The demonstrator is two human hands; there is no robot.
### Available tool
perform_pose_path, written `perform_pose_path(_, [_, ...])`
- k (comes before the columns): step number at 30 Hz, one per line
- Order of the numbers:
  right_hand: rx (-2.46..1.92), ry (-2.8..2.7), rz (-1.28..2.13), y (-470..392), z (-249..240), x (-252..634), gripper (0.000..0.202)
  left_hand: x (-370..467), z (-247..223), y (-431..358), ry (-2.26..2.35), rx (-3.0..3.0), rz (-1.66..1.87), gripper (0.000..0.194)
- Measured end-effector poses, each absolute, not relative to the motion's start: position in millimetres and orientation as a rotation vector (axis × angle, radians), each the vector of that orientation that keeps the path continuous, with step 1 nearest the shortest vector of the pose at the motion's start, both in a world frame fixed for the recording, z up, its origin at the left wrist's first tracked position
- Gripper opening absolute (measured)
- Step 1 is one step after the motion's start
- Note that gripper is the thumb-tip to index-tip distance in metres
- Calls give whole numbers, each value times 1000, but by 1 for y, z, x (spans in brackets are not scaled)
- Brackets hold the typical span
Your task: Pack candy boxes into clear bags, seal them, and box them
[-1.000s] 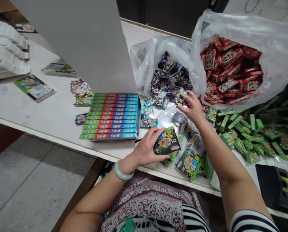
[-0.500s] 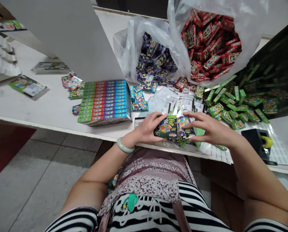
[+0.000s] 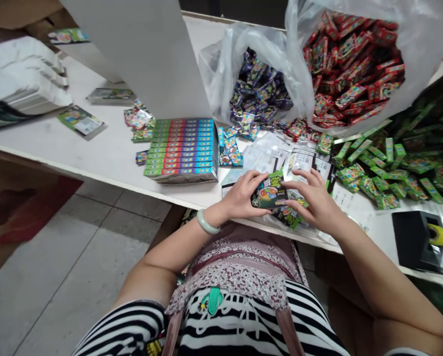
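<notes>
My left hand [image 3: 243, 194] is closed around a flat black-and-green printed packet [image 3: 270, 192], near the table's front edge. Its thumb lies along the upper edge and its fingers go behind the lower left. At the packet's right edge is my right hand [image 3: 312, 200], thumb and forefinger spread apart with their tips at or against that edge. Beneath them lies another black-and-green packet [image 3: 288, 216], partly covered. Clear plastic sleeves with barcode labels [image 3: 299, 160] lie just beyond the hands.
A stack of multicoloured boxes [image 3: 182, 151] stands left of the hands. Behind are plastic bags of purple boxes [image 3: 260, 94] and red boxes [image 3: 355, 64]. Loose green boxes [image 3: 388, 168] spill at the right, above a black tape dispenser [image 3: 416, 242]. White stacked trays [image 3: 28, 74] sit far left.
The purple packet that was between my right fingers no longer shows. My right fingers have spread wider at the black-and-green packet's edge. The whole view has shifted, so the table things appear farther right.
</notes>
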State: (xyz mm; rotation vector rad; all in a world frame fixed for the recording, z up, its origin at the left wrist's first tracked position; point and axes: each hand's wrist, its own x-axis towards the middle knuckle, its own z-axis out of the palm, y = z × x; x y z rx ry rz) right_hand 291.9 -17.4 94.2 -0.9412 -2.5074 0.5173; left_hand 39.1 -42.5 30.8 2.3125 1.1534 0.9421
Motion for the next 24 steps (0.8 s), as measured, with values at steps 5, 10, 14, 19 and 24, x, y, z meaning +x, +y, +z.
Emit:
perform_pose_path(5, [-861, -2196, 702, 6, 86, 280, 33, 26, 34, -48, 1139, 2231, 997, 102])
perform_pose_path(10, [-1021, -2056, 742, 68, 49, 209, 29, 15, 50, -60, 859, 2246, 916, 107])
perform_pose_path(14, [-1136, -2449, 581, 92, 22, 131, 42, 14, 51, -67, 870, 2222, 880, 108])
perform_pose_path(19, [-1283, -2500, 533, 103, 17, 99, 34, 5, 45, -71, 917, 2197, 929, 108])
perform_pose_path(24, [-1270, -2045, 1307, 105, 30, 137, 29, -4, 45, -74, 957, 2179, 907, 109])
